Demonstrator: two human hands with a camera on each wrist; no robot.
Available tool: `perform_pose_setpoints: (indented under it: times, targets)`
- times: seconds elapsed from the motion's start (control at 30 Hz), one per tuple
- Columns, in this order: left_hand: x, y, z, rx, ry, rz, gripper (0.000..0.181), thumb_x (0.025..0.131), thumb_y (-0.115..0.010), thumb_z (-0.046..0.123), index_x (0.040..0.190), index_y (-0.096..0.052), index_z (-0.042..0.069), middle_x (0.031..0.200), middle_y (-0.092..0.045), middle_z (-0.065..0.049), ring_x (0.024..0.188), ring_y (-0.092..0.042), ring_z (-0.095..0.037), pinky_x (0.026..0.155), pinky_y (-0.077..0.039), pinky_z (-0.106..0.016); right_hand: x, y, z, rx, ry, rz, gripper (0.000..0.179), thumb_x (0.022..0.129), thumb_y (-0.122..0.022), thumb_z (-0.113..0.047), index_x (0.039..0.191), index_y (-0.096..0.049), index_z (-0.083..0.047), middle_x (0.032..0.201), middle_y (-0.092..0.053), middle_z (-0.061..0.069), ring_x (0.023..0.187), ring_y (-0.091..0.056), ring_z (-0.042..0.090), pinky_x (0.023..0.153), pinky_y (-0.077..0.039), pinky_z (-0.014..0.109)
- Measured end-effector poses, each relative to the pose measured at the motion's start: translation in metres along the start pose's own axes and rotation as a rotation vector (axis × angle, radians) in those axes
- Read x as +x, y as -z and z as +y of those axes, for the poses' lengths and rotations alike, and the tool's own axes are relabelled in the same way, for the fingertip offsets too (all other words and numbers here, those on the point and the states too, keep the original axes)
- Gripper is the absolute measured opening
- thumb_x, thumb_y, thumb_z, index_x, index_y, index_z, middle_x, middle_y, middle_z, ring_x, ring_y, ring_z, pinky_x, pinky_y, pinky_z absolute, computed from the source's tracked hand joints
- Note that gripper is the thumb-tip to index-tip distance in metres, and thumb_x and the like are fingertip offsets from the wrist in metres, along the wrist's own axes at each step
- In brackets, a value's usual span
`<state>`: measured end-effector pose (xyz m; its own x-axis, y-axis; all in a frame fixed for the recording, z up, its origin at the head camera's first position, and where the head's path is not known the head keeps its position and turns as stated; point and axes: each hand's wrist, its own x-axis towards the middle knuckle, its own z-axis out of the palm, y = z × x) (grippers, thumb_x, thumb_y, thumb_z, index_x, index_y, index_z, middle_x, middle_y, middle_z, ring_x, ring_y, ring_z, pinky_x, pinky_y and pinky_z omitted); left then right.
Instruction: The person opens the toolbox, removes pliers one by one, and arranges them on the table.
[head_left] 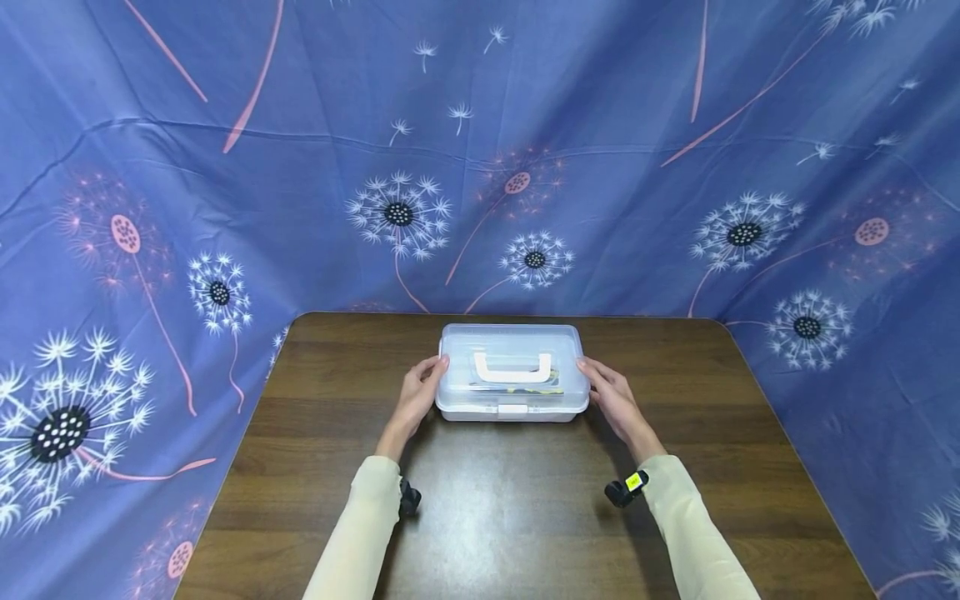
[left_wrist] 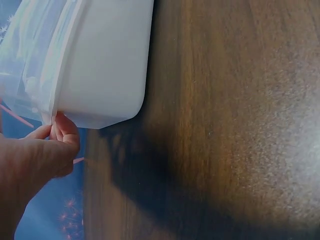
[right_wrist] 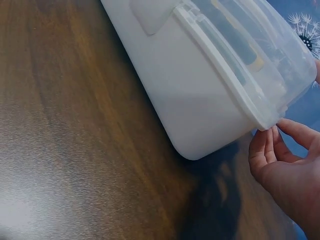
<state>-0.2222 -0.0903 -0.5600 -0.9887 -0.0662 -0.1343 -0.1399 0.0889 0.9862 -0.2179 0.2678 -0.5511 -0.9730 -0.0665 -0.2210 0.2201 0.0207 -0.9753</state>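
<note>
A white plastic storage box (head_left: 455, 387) with a clear lid sits on the table, its white carry handle (head_left: 513, 377) lying flat on top. The front latch (head_left: 513, 410) lies against the box's front. Through the lid, something dark and yellow (right_wrist: 235, 37) shows, its kind unclear. At the left end, my left hand (head_left: 414, 398) pinches the rim between thumb and fingers, as the left wrist view confirms. My right hand (head_left: 617, 406) grips the rim at the opposite end, fingertips under the lip in the right wrist view.
The brown wooden table (head_left: 517, 517) reaches out on all sides of the box, which is near its back edge. Blue cloth (head_left: 615, 200) with dandelion prints hangs behind and at both sides. Each wrist wears a small black camera (head_left: 409, 497).
</note>
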Motion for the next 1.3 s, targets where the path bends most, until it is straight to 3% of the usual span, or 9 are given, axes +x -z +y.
perform_pose_setpoints:
  times: [0.17,0.43,0.57,0.77,1.07,1.3]
  targets:
    - [-0.006,-0.001,0.0,0.016,0.007,-0.001,0.066,0.101,-0.063,0.047,0.144,-0.055,-0.003,0.135,-0.055,-0.022,0.121,-0.055,-0.032,0.104,-0.045,-0.045,-0.005,-0.001,0.004,-0.02,-0.009,0.016,0.073,0.107,-0.054,-0.043,0.158,-0.03,0.003,0.162,-0.033,0.019,0.139,-0.041,0.026,0.101,-0.047,0.027]
    - [-0.014,-0.004,-0.002,0.036,0.004,-0.001,0.063,0.102,-0.062,0.044,0.144,-0.055,-0.003,0.134,-0.057,-0.02,0.119,-0.056,-0.031,0.101,-0.047,-0.042,-0.011,0.002,0.012,-0.035,-0.018,0.04,0.076,0.105,-0.055,-0.047,0.158,-0.032,0.002,0.162,-0.034,0.019,0.143,-0.038,0.028,0.116,-0.036,0.046]
    - [-0.019,-0.004,-0.003,0.022,0.006,-0.003,0.065,0.102,-0.062,0.045,0.145,-0.053,-0.004,0.134,-0.056,-0.022,0.119,-0.057,-0.032,0.101,-0.047,-0.044,-0.016,0.002,0.014,-0.03,-0.016,0.038,0.076,0.105,-0.055,-0.046,0.158,-0.031,0.002,0.163,-0.033,0.018,0.144,-0.037,0.027,0.112,-0.04,0.039]
    - [-0.028,-0.004,-0.004,0.019,0.009,0.009,0.064,0.102,-0.062,0.044,0.144,-0.054,-0.004,0.133,-0.055,-0.021,0.118,-0.057,-0.031,0.1,-0.048,-0.042,-0.023,0.0,0.018,0.003,0.011,0.047,0.071,0.107,-0.054,-0.04,0.157,-0.032,0.005,0.161,-0.034,0.021,0.137,-0.041,0.023,0.095,-0.048,0.02]
    - [-0.039,-0.006,-0.007,0.023,-0.002,0.032,0.062,0.102,-0.063,0.041,0.143,-0.055,-0.004,0.132,-0.058,-0.021,0.111,-0.058,-0.028,0.092,-0.047,-0.031,-0.035,-0.002,0.021,0.042,0.017,0.066,0.067,0.107,-0.055,-0.037,0.156,-0.035,0.004,0.158,-0.038,0.018,0.126,-0.049,0.012,0.093,-0.049,0.021]
    - [-0.049,-0.007,-0.009,0.01,-0.002,0.044,0.061,0.102,-0.064,0.038,0.143,-0.055,-0.006,0.132,-0.058,-0.022,0.108,-0.059,-0.026,0.088,-0.047,-0.026,-0.045,-0.003,0.022,0.04,0.007,0.089,0.065,0.107,-0.054,-0.036,0.156,-0.037,0.003,0.159,-0.038,0.016,0.133,-0.044,0.015,0.094,-0.047,0.018]
